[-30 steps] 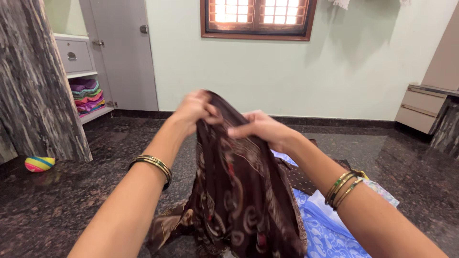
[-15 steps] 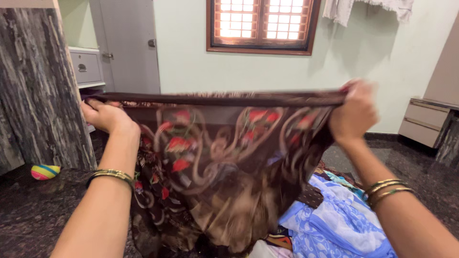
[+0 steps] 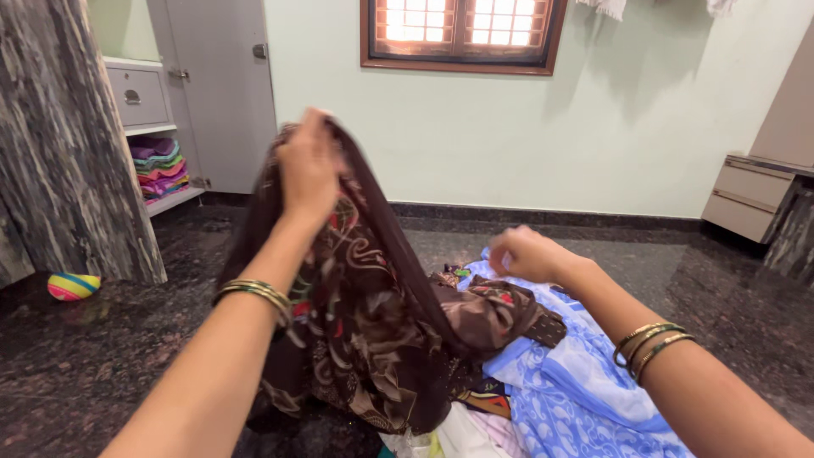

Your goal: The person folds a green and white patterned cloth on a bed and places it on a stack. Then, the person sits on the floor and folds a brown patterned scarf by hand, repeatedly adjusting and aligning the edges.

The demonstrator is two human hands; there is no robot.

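Brown patterned cloth [image 3: 373, 331], a thin soft fabric printed with cream swirls and red shapes, hangs from the left hand [image 3: 309, 165], which is raised high with its grip clamped on a bunched top edge, so the rest falls free and long below the fingers instead of crumpling on the floor. From that grip the fabric drapes down past the left forearm and its gold bangles [image 3: 254, 295], then spreads away to the right, where its lower end lies folded over on a light blue printed garment [image 3: 577, 382] on the dark speckled stone floor [image 3: 102, 356]. The right hand [image 3: 526, 253] hovers lower and to the right of the cloth, over the blue garment; its fingers are loosely curled and blurred, and I cannot tell whether they pinch anything, though no brown fabric shows in them. So the cloth sits mostly beneath and slightly right of the holding grip, and to the left of the free hand. Well off to the left of the raised grip, a striped ball [image 3: 74, 286] rests on the floor by a marbled pillar, with stacked folded clothes [image 3: 158, 165] on a shelf beyond.
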